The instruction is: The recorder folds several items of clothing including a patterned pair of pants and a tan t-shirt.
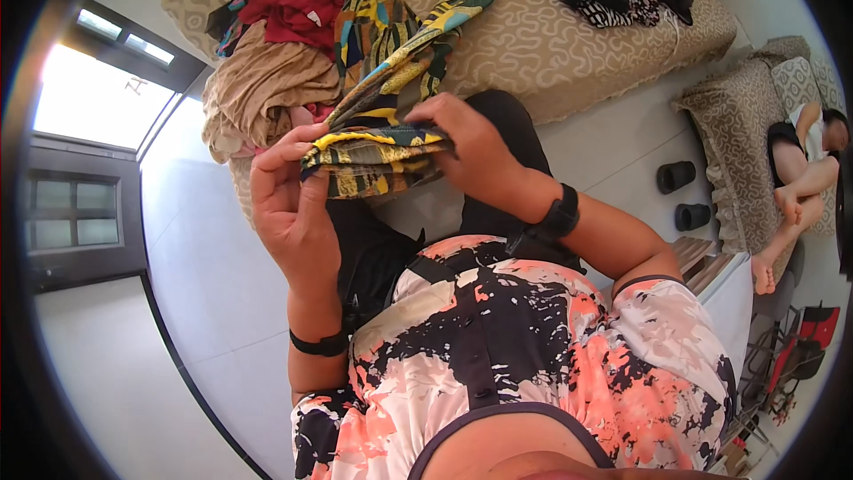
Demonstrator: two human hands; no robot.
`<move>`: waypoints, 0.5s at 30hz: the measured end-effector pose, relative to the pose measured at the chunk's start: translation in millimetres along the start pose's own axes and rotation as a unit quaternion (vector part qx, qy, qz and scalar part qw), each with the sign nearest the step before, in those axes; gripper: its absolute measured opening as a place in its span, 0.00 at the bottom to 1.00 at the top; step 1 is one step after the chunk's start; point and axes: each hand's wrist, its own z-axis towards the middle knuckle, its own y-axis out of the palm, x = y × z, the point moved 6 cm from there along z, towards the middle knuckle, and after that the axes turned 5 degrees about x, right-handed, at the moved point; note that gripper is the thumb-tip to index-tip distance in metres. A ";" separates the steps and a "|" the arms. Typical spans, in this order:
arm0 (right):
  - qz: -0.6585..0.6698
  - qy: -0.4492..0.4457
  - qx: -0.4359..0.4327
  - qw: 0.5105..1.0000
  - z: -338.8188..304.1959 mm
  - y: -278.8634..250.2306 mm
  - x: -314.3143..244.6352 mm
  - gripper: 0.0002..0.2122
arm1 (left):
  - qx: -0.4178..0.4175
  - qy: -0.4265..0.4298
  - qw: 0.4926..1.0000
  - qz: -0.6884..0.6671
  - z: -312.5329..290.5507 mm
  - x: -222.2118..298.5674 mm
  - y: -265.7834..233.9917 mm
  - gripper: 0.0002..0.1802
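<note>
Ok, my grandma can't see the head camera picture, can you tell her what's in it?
Someone's left hand and right hand hold a folded part of a yellow and dark patterned cloth. Past it, a clothes pile lies on a tan patterned cover, and at the right another person rests on a couch.

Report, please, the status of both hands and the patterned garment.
Left hand, right hand: gripping opposite ends of folded yellow-patterned garment. Garment trails onto beige patterned cover. Bunched tan cloth close beyond left hand, nothing visibly blocking.
</note>
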 end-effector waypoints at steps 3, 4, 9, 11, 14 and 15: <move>-0.053 -0.009 0.066 0.996 5.1 -20.8 -3.6 0.17 | 0.014 -0.008 1.000 0.000 -2.6 -3.7 -8.4 0.11; -0.078 0.009 0.088 0.993 4.0 -26.0 -2.3 0.16 | 0.010 -0.013 1.000 -0.009 -3.6 -6.1 -8.2 0.11; 0.011 0.205 0.066 0.977 -6.2 -24.0 14.5 0.18 | -0.007 0.009 1.000 0.001 -7.5 -6.6 3.3 0.11; 0.022 0.224 0.044 0.973 -6.0 -23.7 8.8 0.20 | -0.011 0.021 1.000 0.017 -6.9 -8.8 3.9 0.12; -0.009 -0.028 -0.022 0.999 1.3 -15.3 -24.8 0.29 | -0.017 -0.005 1.000 0.024 -6.2 -20.6 4.5 0.13; -0.009 -0.029 -0.022 0.999 2.9 -10.3 -26.5 0.29 | -0.009 -0.020 0.999 0.025 -6.6 -24.1 5.5 0.12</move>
